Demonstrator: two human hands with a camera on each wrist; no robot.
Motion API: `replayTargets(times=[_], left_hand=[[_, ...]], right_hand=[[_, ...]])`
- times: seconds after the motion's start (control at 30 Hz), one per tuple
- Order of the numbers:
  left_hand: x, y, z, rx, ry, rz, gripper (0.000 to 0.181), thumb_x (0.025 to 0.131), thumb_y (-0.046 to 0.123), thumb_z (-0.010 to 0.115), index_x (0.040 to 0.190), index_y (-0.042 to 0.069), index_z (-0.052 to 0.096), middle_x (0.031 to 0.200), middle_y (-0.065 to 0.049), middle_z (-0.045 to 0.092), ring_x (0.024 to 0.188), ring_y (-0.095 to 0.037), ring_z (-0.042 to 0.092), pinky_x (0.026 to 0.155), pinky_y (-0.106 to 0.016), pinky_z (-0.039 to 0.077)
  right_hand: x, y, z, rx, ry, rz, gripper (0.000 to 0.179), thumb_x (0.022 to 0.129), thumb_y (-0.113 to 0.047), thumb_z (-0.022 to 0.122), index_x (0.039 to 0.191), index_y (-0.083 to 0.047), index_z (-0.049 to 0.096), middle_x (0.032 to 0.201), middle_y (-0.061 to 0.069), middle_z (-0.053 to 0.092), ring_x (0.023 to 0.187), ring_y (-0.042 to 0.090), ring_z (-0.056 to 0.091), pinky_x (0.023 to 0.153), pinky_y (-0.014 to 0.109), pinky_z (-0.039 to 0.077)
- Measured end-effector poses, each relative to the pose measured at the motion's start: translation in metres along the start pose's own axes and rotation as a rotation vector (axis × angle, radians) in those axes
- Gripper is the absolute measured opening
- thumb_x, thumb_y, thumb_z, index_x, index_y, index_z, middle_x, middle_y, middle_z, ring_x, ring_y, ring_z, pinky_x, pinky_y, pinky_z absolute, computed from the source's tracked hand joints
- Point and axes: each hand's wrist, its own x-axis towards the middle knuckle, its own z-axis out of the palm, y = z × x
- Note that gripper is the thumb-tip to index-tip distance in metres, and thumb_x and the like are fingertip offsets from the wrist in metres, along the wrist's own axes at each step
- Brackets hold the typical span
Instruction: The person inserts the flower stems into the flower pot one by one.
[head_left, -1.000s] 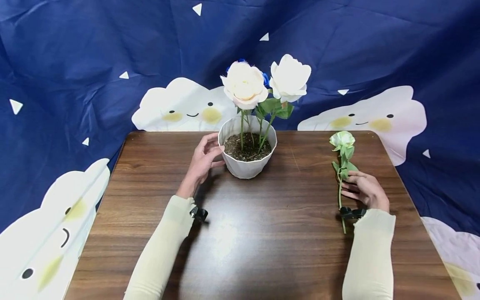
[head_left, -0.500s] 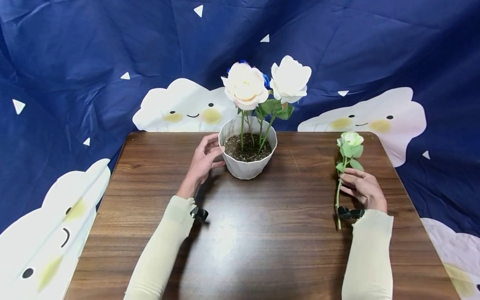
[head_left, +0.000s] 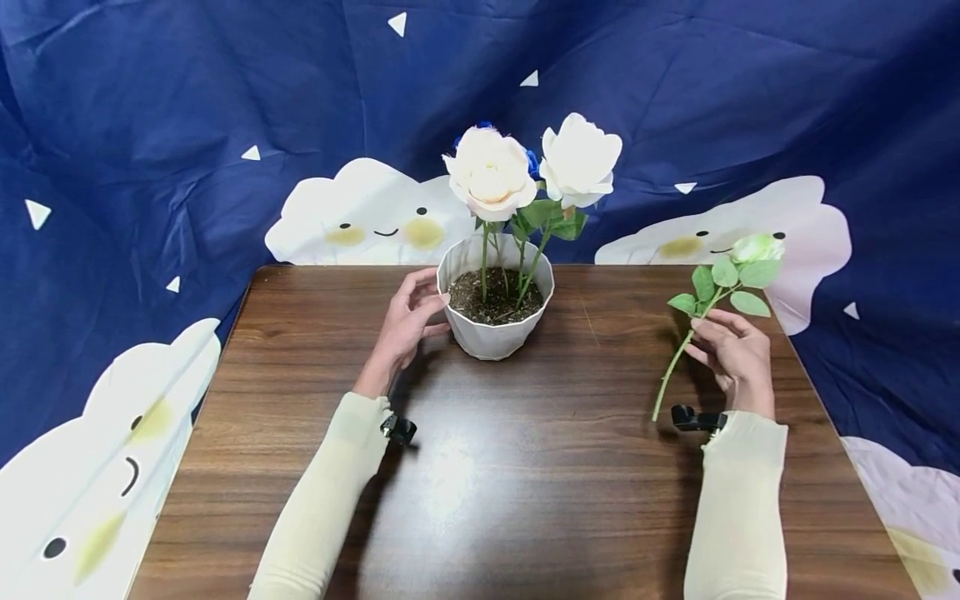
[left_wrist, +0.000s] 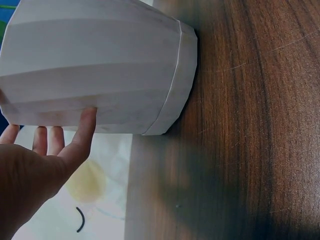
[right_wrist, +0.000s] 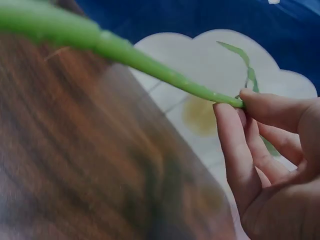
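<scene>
A white faceted flower pot (head_left: 495,337) filled with dark soil (head_left: 491,298) stands at the back of the table. My left hand (head_left: 405,321) rests against its left side, fingers spread along the wall (left_wrist: 100,70) and thumb at the rim. Over the table's right side, my right hand (head_left: 735,350) pinches a pale green rose (head_left: 753,248) by its stem, just below the leaves. The rose leans, its bloom up to the right and its bare stem end (head_left: 660,404) down to the left. In the right wrist view, thumb and fingertips meet on the stem (right_wrist: 170,75).
Two large white roses, one on the left (head_left: 491,173) and one on the right (head_left: 581,160), rise from the pot. Blue petals (head_left: 533,162) show behind them. The brown wooden table (head_left: 525,467) ends at a blue cloth (head_left: 225,75) printed with clouds.
My right hand has raised the green rose and tilted it, bloom swinging right and stem end moving left and up. My left hand and the pot stay in place.
</scene>
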Motion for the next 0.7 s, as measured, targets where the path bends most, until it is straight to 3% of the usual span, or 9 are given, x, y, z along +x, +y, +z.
replayTargets(times=[0.27,0.47,0.7], left_hand=[[-0.001,0.001,0.000,0.007,-0.001,-0.001,0.054,0.094,0.003,0.066,0.145,0.010,0.048,0.138,-0.024,0.049,0.110,-0.024,0.058,0.092,-0.063,0.055],[0.000,0.000,-0.001,0.003,-0.006,0.000,0.054,0.095,0.002,0.065,0.145,0.009,0.047,0.138,-0.024,0.048,0.113,-0.028,0.057,0.092,-0.063,0.055],[0.000,0.000,-0.001,0.009,-0.008,0.001,0.054,0.095,0.003,0.065,0.145,0.008,0.047,0.138,-0.026,0.047,0.116,-0.033,0.056,0.092,-0.062,0.056]], right_hand=[[-0.001,-0.007,0.025,0.094,0.079,-0.125,0.027,0.087,0.018,0.066,0.105,-0.002,0.060,0.077,0.009,0.070,0.063,0.020,0.071,0.056,0.035,0.064],[-0.006,-0.009,0.042,0.128,0.065,-0.196,0.028,0.089,0.019,0.063,0.107,-0.002,0.055,0.073,0.009,0.067,0.058,0.020,0.069,0.054,0.035,0.063],[-0.010,-0.015,0.060,0.123,0.099,-0.292,0.030,0.085,0.016,0.070,0.107,-0.001,0.057,0.071,0.010,0.066,0.057,0.019,0.067,0.048,0.034,0.062]])
